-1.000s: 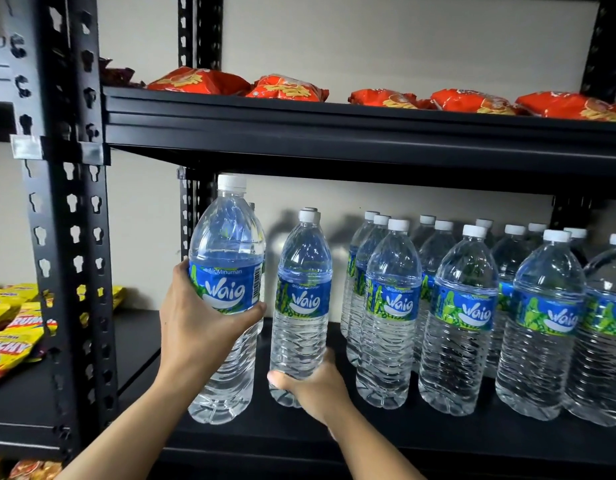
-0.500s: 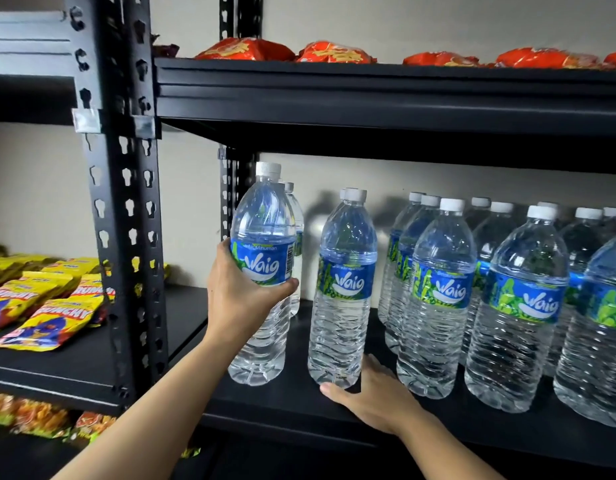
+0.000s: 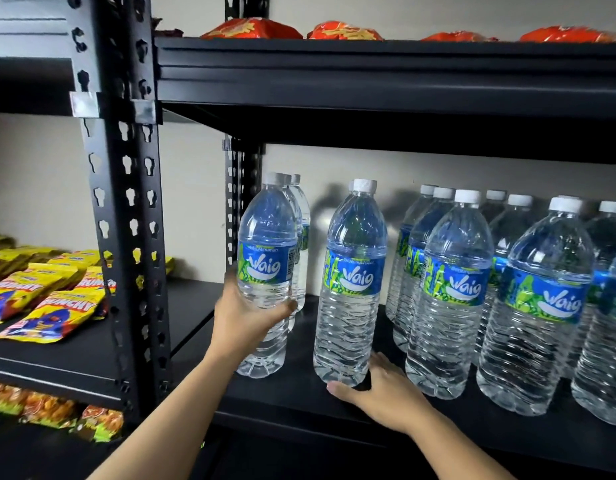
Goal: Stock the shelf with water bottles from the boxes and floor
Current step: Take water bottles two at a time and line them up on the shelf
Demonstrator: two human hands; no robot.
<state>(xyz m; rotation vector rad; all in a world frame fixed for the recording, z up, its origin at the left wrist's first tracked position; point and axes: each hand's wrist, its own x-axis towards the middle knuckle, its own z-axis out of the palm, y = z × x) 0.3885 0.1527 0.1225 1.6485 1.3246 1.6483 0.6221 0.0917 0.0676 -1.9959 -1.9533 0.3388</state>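
My left hand [image 3: 246, 318] grips a clear water bottle [image 3: 266, 237] with a blue and green label around its middle; the bottle stands upright at the left end of the black shelf [image 3: 299, 400]. Two more bottles stand right behind it. My right hand [image 3: 381, 393] lies on the shelf board, fingers touching the base of a second bottle [image 3: 353, 282] but not wrapped around it. Several more identical bottles [image 3: 451, 289] stand in rows to the right.
A black perforated upright [image 3: 126, 202] stands left of my left hand. Yellow snack packets [image 3: 47, 299] lie on the neighbouring shelf at left. Red snack bags [image 3: 254, 29] sit on the shelf above. More packets [image 3: 57, 410] lie on a lower shelf.
My left hand has set its bottle down further back on the shelf's left end. My right hand has let go of the second bottle's base and now rests open beside it.
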